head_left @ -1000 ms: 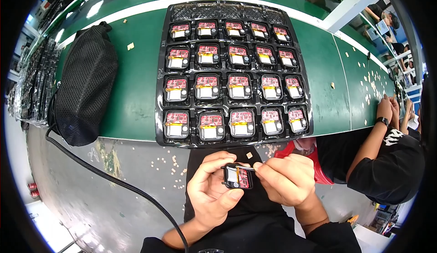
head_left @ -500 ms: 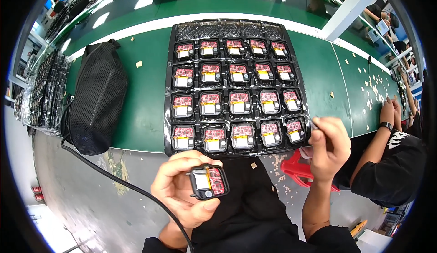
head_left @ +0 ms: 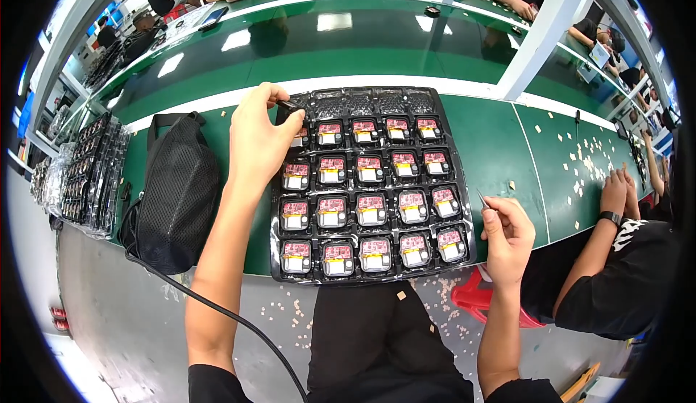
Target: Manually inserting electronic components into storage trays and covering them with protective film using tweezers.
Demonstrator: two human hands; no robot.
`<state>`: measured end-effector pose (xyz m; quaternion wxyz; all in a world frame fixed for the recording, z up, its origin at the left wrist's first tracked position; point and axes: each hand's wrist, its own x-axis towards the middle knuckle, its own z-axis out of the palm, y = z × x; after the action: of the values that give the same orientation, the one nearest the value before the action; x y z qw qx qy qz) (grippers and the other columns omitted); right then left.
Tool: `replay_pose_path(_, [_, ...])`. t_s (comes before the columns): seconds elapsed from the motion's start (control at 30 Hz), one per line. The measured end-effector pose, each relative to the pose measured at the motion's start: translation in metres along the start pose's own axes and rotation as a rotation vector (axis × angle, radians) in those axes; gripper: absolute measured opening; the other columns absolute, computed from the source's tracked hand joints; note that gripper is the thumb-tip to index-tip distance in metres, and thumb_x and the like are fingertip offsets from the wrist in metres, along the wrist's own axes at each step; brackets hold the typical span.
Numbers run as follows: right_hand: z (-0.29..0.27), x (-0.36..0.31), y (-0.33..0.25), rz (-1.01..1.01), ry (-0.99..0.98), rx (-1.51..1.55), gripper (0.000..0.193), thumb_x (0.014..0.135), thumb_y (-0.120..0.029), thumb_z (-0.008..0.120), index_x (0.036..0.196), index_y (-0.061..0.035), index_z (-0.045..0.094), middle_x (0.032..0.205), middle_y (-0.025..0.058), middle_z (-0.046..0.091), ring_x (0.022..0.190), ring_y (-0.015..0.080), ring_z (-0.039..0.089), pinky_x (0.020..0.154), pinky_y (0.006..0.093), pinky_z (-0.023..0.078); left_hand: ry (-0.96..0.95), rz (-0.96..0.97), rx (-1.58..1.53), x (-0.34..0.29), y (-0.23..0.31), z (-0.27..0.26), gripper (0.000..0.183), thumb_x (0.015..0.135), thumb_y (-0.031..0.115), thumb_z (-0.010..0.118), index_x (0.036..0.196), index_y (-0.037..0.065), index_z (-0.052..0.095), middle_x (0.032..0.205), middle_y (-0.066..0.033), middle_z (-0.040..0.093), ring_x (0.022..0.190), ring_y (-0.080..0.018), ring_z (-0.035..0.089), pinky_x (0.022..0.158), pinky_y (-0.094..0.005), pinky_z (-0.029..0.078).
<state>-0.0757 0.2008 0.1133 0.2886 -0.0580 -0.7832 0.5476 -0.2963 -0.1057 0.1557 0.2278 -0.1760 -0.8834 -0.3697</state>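
A black plastic tray (head_left: 355, 104) lies on the green bench, with several rows of square black device cases (head_left: 371, 209) showing red circuit boards, yellow tape and silvery blocks. Pockets in its far row hold no cases. My left hand (head_left: 259, 131) reaches over the tray's far left corner, thumb and fingers closed on a black device case (head_left: 290, 104), mostly hidden by the fingers. Beyond the tray's near right side, my right hand (head_left: 510, 238) pinches a thin, pointed metal tool (head_left: 483, 200) that looks like tweezers.
Left of the tray sits a black mesh bag (head_left: 181, 193), with stacked trays in clear plastic (head_left: 93, 175) beyond it. A black cable (head_left: 235, 316) crosses near my left arm. Rightward are small beige pieces (head_left: 591, 158), a co-worker's hands (head_left: 616, 185) and a red stool (head_left: 475, 296).
My left hand has carried the device case from in front of the tray up to its far left corner. My right hand has shifted slightly, tool still in it. The view has tilted up.
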Motion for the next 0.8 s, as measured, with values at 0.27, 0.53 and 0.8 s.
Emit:
replay_pose_path(0.27, [-0.002,-0.003,0.001,-0.005,0.009,-0.042,0.014,0.095,0.000,0.068,0.108,0.0056,0.071,0.093,0.0055,0.063,0.066,0.0048,0.051,0.055,0.0203,0.040,-0.140,-0.031,0.031,0.002,-0.012,0.016,0.025,0.084,0.022,0.074,0.102,0.004,0.076,0.103,-0.0170,0.067,0.099,-0.0331,0.066,0.088,-0.0419,0.051])
replay_pose_path(0.53, [0.003,-0.002,-0.001,-0.006,-0.027,-0.096,0.014,0.094,0.000,0.069,0.106,0.0066,0.071,0.092,0.0067,0.064,0.072,0.0066,0.054,0.061,0.0205,0.042,-0.184,0.079,0.129,-0.002,-0.010,0.012,0.025,0.090,0.015,0.068,0.108,0.001,0.076,0.102,-0.0163,0.066,0.101,-0.0333,0.063,0.091,-0.0434,0.051])
replay_pose_path(0.8, [0.008,0.000,-0.005,-0.066,-0.048,-0.169,0.014,0.093,0.001,0.069,0.106,0.0067,0.070,0.091,0.0076,0.065,0.073,0.0079,0.056,0.064,0.0214,0.044,-0.248,0.202,0.213,-0.007,-0.011,0.005,0.031,0.094,0.012,0.065,0.121,-0.002,0.069,0.111,-0.0164,0.062,0.110,-0.0337,0.059,0.098,-0.0401,0.047])
